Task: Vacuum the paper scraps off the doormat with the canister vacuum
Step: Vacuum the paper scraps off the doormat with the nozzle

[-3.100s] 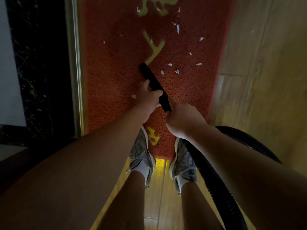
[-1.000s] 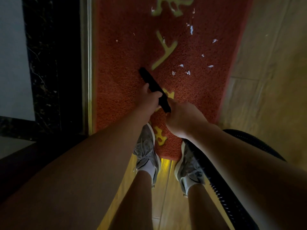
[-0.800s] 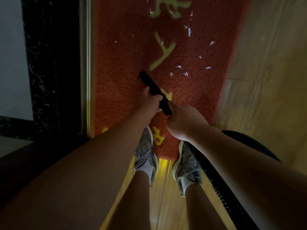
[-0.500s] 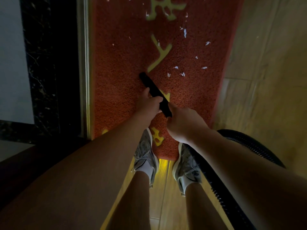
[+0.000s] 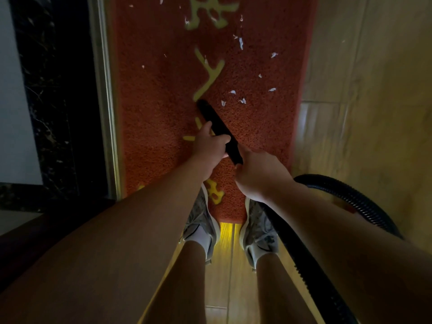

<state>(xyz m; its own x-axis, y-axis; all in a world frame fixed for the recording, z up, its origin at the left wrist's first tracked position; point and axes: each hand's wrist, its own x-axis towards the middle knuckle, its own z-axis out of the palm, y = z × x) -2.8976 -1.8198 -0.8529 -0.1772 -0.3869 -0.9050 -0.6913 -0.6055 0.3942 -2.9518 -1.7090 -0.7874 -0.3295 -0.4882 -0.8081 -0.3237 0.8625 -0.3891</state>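
Both hands on the nozzle

The left hand [image 5: 210,148] and right hand [image 5: 259,174] both grip the black vacuum nozzle [image 5: 218,130]. Just past its tip, paper scraps [image 5: 233,100] lie on the red doormat [image 5: 154,108]. The hose [image 5: 304,260] runs back behind the right hand.

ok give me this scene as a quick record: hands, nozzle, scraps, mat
left hand: grips the black nozzle about midway
right hand: grips the nozzle's rear end; the hose trails behind it
nozzle tip: over the doormat, at the foot of a yellow marking
paper scraps: white bits scattered right of the tip and beyond it, not yet picked up
shoes: at the mat's near edge
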